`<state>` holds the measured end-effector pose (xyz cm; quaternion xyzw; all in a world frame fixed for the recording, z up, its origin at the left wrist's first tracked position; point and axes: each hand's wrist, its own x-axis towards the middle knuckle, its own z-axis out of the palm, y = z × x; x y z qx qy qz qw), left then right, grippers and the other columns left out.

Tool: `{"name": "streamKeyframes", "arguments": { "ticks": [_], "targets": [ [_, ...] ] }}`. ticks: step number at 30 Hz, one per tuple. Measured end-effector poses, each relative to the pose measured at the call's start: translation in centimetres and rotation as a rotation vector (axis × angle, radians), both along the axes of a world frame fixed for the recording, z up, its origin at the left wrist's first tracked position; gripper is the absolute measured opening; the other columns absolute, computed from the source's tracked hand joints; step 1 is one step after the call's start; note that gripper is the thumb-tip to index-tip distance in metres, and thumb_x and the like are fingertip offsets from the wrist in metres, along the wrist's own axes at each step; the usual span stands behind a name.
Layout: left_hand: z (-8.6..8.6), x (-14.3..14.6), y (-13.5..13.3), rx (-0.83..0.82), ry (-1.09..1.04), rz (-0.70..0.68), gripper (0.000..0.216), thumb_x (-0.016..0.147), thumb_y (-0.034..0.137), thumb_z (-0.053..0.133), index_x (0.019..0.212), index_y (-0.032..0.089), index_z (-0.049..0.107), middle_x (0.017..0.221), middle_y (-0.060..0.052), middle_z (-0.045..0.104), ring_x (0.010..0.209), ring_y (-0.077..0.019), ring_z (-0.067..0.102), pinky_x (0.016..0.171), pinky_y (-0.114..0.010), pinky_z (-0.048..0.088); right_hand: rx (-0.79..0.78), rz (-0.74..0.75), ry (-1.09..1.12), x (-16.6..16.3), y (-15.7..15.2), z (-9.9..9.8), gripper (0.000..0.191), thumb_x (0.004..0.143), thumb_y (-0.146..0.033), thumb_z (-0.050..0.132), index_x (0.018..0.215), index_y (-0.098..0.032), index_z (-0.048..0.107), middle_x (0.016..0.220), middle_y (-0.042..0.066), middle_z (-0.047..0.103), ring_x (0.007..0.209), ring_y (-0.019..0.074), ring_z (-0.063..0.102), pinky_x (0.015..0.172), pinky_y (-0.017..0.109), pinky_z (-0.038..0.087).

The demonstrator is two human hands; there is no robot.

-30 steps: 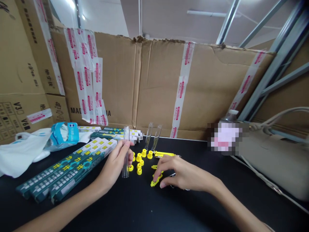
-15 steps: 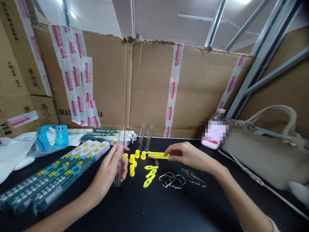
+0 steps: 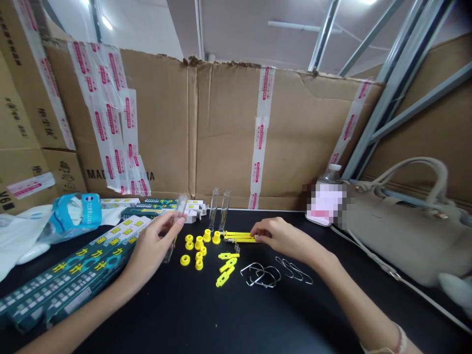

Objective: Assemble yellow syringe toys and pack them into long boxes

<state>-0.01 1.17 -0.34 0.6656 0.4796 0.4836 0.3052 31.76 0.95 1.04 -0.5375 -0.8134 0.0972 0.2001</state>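
My left hand (image 3: 155, 241) is closed around a clear tube (image 3: 181, 202), held tilted near the green boxes; the fingers hide its middle. The fingers of my right hand (image 3: 278, 237) are curled on the right ends of several slim yellow rods (image 3: 238, 237) lying on the table. Two more clear tubes (image 3: 224, 211) stand behind several yellow stepped caps (image 3: 199, 242). One yellow ring-shaped cap (image 3: 185, 260) lies apart, closer to my left hand. In front of the rods are flat yellow clips (image 3: 225, 276) and bent metal hooks (image 3: 260, 274).
Long green boxes (image 3: 88, 265) lie at left, beside a blue tissue pack (image 3: 76, 216). Shorter boxes (image 3: 147, 209) sit behind. On the right are thin metal hooks (image 3: 294, 270), a phone (image 3: 320, 206), a bottle (image 3: 334, 173) and a beige handbag (image 3: 398, 236). A cardboard wall (image 3: 228, 128) closes the back.
My left hand has shifted left with the tube, which is now more tilted, uncovering the yellow caps behind it. My right hand stays at the rods. The view has shifted slightly.
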Motion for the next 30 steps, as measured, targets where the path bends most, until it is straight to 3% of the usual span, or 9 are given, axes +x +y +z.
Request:
{"name": "streamKeyframes", "arguments": {
  "ticks": [2,5,9,12,16,19,22,25,30],
  "targets": [
    [0.5,-0.3,0.2,0.102,-0.029,0.043,0.043,0.085,0.055,0.061,0.111,0.021,0.066,0.096,-0.004,0.065,0.088,-0.0223,0.062,0.076,-0.031,0.053,0.015,0.012,0.035,-0.6,-0.3,0.6,0.019,0.085,-0.013,0.06,0.089,-0.021,0.077,0.084,0.005,0.074,0.074,0.0183,0.066,0.067,0.031,0.047],
    [0.9,0.0,-0.6,0.192,-0.054,0.021,0.037,0.085,0.049,0.066,0.111,0.024,0.069,0.109,-0.004,0.068,0.1,-0.0246,0.061,0.094,-0.038,0.046,0.047,0.117,0.218,-2.9,-1.5,1.1,0.014,0.087,-0.032,0.069,0.095,-0.022,0.075,0.087,0.002,0.074,0.074,0.016,0.065,0.067,0.027,0.048],
    [0.2,1.2,-2.6,0.275,-0.008,-0.108,0.027,0.078,0.04,0.076,0.103,0.03,0.075,0.108,-0.002,0.07,0.109,-0.0267,0.059,0.101,-0.039,0.041,0.071,0.3,0.466,-7.5,-3.6,0.1,0.047,0.072,-0.047,0.082,0.11,-0.021,0.071,0.093,0.002,0.071,0.068,0.014,0.061,0.06,0.025,0.047],
    [-0.4,1.9,-3.6,0.26,-0.038,-0.193,0.022,0.072,0.034,0.083,0.092,0.031,0.078,0.105,-0.002,0.069,0.109,-0.0264,0.058,0.096,-0.035,0.045,0.108,0.355,0.476,-9.5,-4.5,-0.7,0.024,0.082,-0.039,0.076,0.097,-0.02,0.074,0.078,0.0,0.07,0.067,0.014,0.062,0.064,0.025,0.047],
    [-0.5,1.9,-3.2,0.207,-0.013,-0.174,0.053,0.072,0.03,0.081,0.123,0.035,0.064,0.112,0.0,0.069,0.112,-0.0254,0.057,0.096,-0.035,0.042,0.166,0.293,0.572,-7.9,-3.5,-0.4,0.018,0.085,-0.036,0.072,0.09,-0.019,0.072,0.081,0.002,0.073,0.067,0.0154,0.065,0.063,0.026,0.05],
    [-0.4,1.6,-2.4,0.119,-0.004,-0.111,0.035,0.082,0.037,0.07,0.116,0.029,0.064,0.11,-0.002,0.068,0.105,-0.0246,0.06,0.085,-0.034,0.044,0.308,0.078,0.819,-4.7,-1.4,0.0,0.024,0.09,-0.038,0.064,0.106,-0.021,0.066,0.104,0.007,0.075,0.091,0.0209,0.071,0.083,0.033,0.055],
    [-0.6,1.6,-2.0,0.049,0.004,-0.078,0.025,0.086,0.045,0.064,0.101,0.024,0.064,0.099,-0.003,0.066,0.09,-0.0219,0.063,0.074,-0.031,0.046,0.413,-0.264,0.793,-2.0,0.8,-0.8,0.045,0.087,-0.047,0.063,0.123,-0.02,0.053,0.098,0.01,0.077,0.091,0.026,0.073,0.084,0.04,0.055],
    [-0.8,1.7,-2.1,0.058,0.048,-0.098,0.023,0.088,0.045,0.061,0.093,0.023,0.062,0.09,-0.001,0.065,0.082,-0.0199,0.062,0.067,-0.028,0.046,0.319,-0.244,0.708,-1.1,2.4,-2.5,0.037,0.085,-0.045,0.064,0.111,-0.018,0.058,0.086,0.01,0.077,0.08,0.0271,0.074,0.078,0.042,0.058],
    [-0.5,1.8,-2.4,0.114,0.095,-0.106,0.02,0.091,0.041,0.055,0.087,0.023,0.061,0.085,0.0,0.064,0.078,-0.0191,0.061,0.066,-0.027,0.045,0.186,-0.114,0.605,-2.3,3.8,-4.6,0.028,0.08,-0.033,0.069,0.102,-0.017,0.063,0.089,0.008,0.075,0.076,0.021,0.074,0.073,0.035,0.061]
  ]
}}
